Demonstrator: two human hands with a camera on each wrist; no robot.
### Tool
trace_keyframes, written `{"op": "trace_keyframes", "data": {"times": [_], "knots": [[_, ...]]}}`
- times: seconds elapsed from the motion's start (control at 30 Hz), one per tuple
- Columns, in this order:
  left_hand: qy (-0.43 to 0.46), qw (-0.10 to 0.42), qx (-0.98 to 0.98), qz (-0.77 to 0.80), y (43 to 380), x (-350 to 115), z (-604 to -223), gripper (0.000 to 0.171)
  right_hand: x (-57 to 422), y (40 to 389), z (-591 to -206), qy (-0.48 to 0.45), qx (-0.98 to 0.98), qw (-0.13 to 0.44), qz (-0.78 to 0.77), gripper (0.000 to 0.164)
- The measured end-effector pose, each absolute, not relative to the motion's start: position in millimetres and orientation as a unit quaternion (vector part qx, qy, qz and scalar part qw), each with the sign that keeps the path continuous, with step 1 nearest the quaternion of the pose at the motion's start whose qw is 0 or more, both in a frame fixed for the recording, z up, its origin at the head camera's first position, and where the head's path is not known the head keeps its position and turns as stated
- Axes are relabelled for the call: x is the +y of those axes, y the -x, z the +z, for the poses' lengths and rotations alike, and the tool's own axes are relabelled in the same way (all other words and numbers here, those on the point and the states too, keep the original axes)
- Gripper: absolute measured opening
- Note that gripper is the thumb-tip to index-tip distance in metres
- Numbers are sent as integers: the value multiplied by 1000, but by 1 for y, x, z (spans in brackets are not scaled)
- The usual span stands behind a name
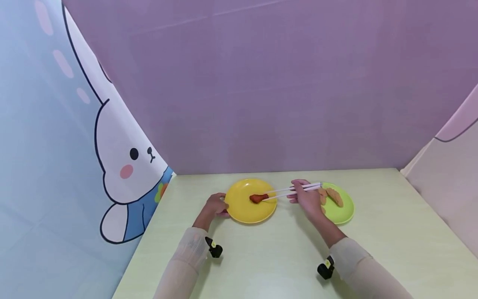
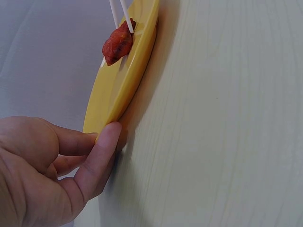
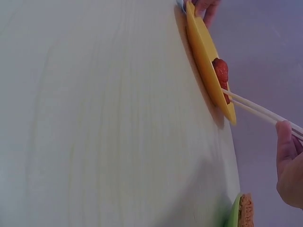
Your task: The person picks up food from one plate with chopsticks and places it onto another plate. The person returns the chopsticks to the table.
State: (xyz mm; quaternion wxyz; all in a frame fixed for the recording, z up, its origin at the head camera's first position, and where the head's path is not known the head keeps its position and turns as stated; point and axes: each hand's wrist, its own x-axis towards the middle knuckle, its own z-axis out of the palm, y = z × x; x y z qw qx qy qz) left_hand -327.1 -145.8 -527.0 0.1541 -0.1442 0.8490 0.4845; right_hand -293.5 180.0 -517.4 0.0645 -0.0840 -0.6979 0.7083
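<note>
My left hand [image 1: 215,204] pinches the left rim of a yellow plate [image 1: 246,214], thumb and fingers on its edge in the left wrist view. On that plate is a reddish-brown chicken drumstick [image 1: 257,198]. My right hand [image 1: 307,200] holds a pair of white chopsticks [image 1: 284,192] that reach leftward over the plate. In the left wrist view, the chopstick tips lie at the narrow end of the drumstick [image 2: 117,45]. Below and behind the right hand is a green plate [image 1: 345,207] with several tan fried pieces [image 1: 335,197], partly hidden by the hand.
Both plates stand on a pale wood-grain table [image 1: 261,257]. A purple cloth [image 1: 284,91] rises behind its far edge, and a blue cloth with a rabbit picture [image 1: 123,166] hangs at the left. Each wrist wears a small black camera [image 1: 214,249].
</note>
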Motion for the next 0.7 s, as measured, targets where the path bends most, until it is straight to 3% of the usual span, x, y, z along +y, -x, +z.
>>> {"op": "trace_keyframes", "data": {"times": [0.7], "knots": [[154,158,852,474,325,-147,-525,56,174,294,-520,91,-698,42,709,39]]}}
